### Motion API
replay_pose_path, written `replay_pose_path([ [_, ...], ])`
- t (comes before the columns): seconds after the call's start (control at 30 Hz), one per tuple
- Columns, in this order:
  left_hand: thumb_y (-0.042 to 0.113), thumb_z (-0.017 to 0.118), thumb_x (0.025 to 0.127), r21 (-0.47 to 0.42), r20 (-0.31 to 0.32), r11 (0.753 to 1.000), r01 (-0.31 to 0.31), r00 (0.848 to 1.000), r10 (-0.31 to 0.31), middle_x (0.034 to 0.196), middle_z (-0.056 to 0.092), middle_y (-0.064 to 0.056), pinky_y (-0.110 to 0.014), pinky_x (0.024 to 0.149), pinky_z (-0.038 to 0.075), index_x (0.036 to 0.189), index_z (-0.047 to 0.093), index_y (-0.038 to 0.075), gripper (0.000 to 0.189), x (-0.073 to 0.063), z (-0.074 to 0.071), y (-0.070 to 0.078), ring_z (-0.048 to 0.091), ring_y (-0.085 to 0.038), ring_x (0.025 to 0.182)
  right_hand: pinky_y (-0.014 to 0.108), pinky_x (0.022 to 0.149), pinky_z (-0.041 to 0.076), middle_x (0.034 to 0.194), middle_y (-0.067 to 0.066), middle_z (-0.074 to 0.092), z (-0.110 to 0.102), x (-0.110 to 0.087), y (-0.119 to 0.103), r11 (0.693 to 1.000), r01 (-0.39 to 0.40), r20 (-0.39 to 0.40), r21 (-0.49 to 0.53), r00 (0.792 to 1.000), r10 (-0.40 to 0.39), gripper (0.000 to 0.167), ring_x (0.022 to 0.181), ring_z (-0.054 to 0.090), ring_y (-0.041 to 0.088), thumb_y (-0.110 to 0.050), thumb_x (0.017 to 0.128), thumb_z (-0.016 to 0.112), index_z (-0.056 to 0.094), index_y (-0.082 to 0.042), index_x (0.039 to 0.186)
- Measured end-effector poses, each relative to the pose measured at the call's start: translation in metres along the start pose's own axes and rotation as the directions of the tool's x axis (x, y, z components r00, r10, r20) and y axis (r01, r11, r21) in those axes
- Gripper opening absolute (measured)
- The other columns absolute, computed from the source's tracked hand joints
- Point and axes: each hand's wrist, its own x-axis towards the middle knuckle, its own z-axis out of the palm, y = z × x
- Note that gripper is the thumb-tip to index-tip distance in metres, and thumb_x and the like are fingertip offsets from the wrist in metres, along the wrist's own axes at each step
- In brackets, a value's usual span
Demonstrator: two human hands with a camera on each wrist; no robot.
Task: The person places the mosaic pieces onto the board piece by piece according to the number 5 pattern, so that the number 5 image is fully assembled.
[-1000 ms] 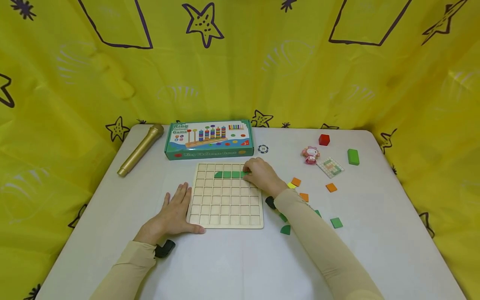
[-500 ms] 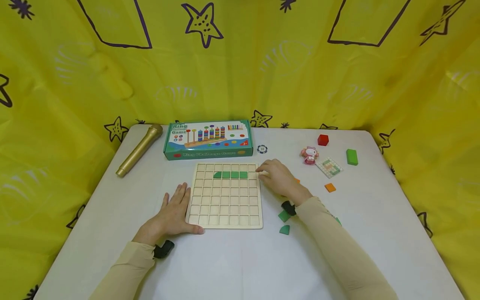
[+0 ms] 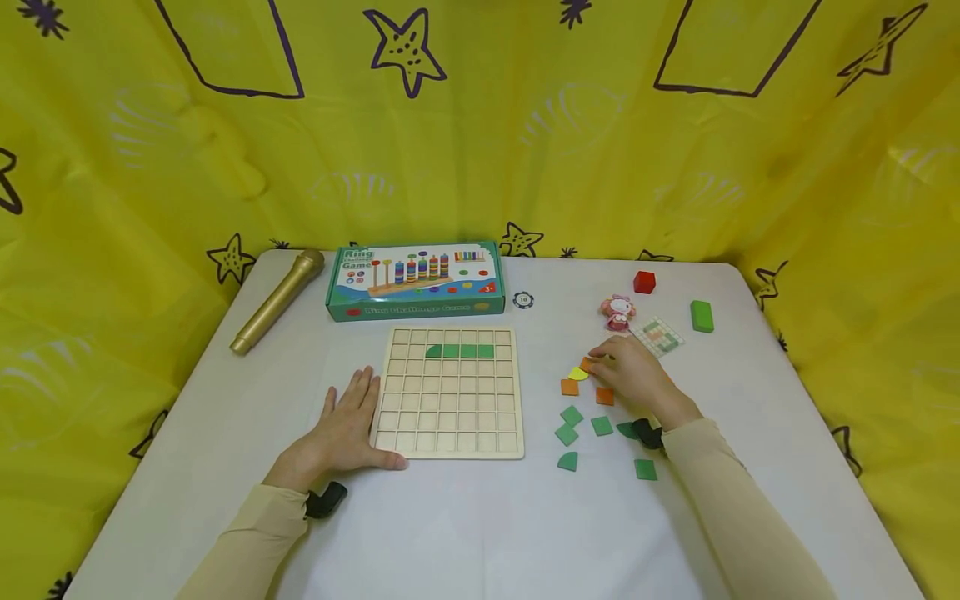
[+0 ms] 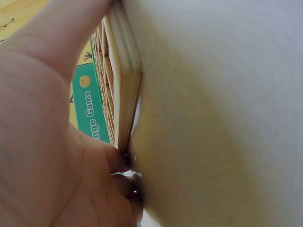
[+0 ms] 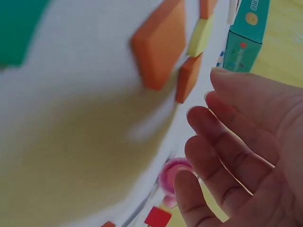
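My left hand (image 3: 345,432) lies with straight fingers along the left edge of the wooden grid board (image 3: 448,402), its thumb at the front left corner. The left wrist view shows the board's side edge (image 4: 125,85) against this hand. A row of green tiles (image 3: 468,352), rounded at its left end, sits in the board's upper cells. My right hand (image 3: 637,379) hovers among the loose tiles, fingertips beside an orange square tile (image 3: 587,364) that adjoins a yellow piece (image 3: 577,374). In the right wrist view its fingers (image 5: 208,123) are loosely bent, with nothing between them and the thumb.
Two more orange tiles (image 3: 570,387) and several green pieces (image 3: 602,426) lie right of the board. Behind them are a patterned card (image 3: 660,337), a pink figurine (image 3: 618,312), a red block (image 3: 644,282) and a green block (image 3: 702,317). A game box (image 3: 416,282), chip (image 3: 523,300) and gold microphone (image 3: 277,302) stand farther back.
My right hand has left the green row on the board and moved right to the loose orange and yellow tiles. The left hand stays at the board's edge.
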Motion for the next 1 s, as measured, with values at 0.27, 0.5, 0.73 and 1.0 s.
replay_pose_path([
  [0.27, 0.075, 0.075, 0.061, -0.005, -0.006, 1.0, -0.001, 1.0, 0.001, 0.157, 0.006, -0.03, -0.069, 0.107, 0.001, 0.149, 0.015, -0.013, 0.138, 0.0, 0.001, -0.001, 0.002, -0.044, 0.144, 0.054, 0.1, 0.038, 0.119, 0.017, 0.061, 0.005, -0.007, 0.01, 0.999, -0.026, 0.002, 0.02, 1.0, 0.026, 0.029, 0.115, 0.046, 0.037, -0.014, 0.093, 0.067, 0.068, 0.0, 0.118],
  [0.5, 0.074, 0.076, 0.062, -0.002, -0.011, 1.0, -0.004, 1.0, 0.004, 0.157, 0.007, -0.031, -0.069, 0.107, 0.002, 0.149, 0.016, -0.013, 0.137, -0.001, 0.002, -0.001, 0.003, -0.044, 0.144, 0.054, 0.101, 0.038, 0.121, 0.016, 0.057, 0.007, -0.004, 0.007, 0.998, -0.067, 0.026, 0.016, 0.997, 0.067, 0.031, 0.115, 0.046, 0.036, -0.014, 0.093, 0.068, 0.065, -0.001, 0.12],
  [0.73, 0.073, 0.077, 0.061, 0.0, -0.019, 1.0, -0.006, 1.0, 0.006, 0.157, 0.007, -0.031, -0.068, 0.107, 0.002, 0.149, 0.016, -0.013, 0.137, -0.001, 0.001, 0.0, 0.003, -0.044, 0.144, 0.051, 0.098, 0.042, 0.119, 0.017, 0.058, 0.007, 0.0, 0.003, 0.998, -0.067, 0.038, -0.011, 0.997, 0.068, 0.03, 0.11, 0.048, 0.035, -0.012, 0.093, 0.068, 0.065, 0.001, 0.119],
  [1.0, 0.074, 0.076, 0.061, 0.007, -0.011, 1.0, -0.01, 1.0, 0.01, 0.157, 0.007, -0.031, -0.068, 0.107, 0.003, 0.149, 0.015, -0.014, 0.138, -0.001, 0.0, 0.001, 0.003, -0.044, 0.144, 0.044, 0.086, 0.049, 0.111, 0.012, 0.063, 0.005, 0.001, -0.004, 0.997, -0.031, 0.0, 0.063, 1.0, 0.031, 0.027, 0.097, 0.052, 0.029, -0.012, 0.091, 0.068, 0.067, -0.001, 0.116],
])
